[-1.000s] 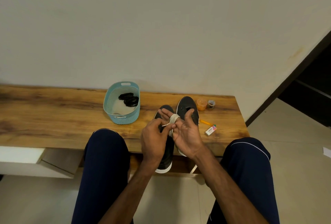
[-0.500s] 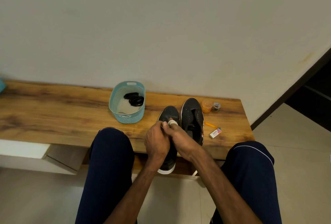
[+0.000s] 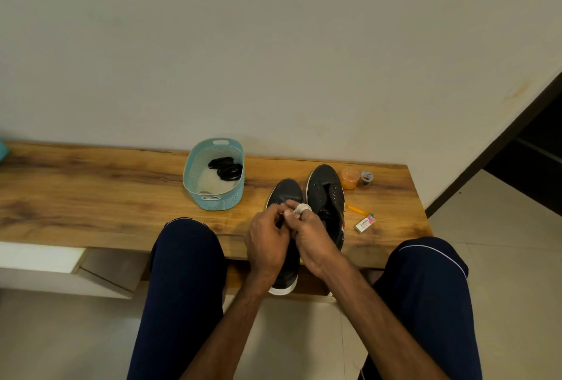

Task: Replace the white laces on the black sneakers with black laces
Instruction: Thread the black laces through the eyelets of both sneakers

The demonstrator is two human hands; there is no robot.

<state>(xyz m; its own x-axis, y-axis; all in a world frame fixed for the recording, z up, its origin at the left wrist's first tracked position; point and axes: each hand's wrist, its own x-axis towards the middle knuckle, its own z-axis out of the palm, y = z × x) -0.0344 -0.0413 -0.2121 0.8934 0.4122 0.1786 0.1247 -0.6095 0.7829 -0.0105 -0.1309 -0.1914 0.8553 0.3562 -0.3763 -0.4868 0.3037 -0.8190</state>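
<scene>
black sneakers (image 3: 327, 188) are sitting side by side at lower centre on the wooden bench (image 3: 91, 191), eyelets facing up for threading. upper left of them, the teal basket (image 3: 189, 173) is keeping the coiled black laces (image 3: 226, 168) within reach. the right hand (image 3: 313, 236) is gripping the white lace (image 3: 302, 208) wound round its fingers, keeping it untangled; the left hand (image 3: 267, 243) seems to be pinching its end.
</scene>
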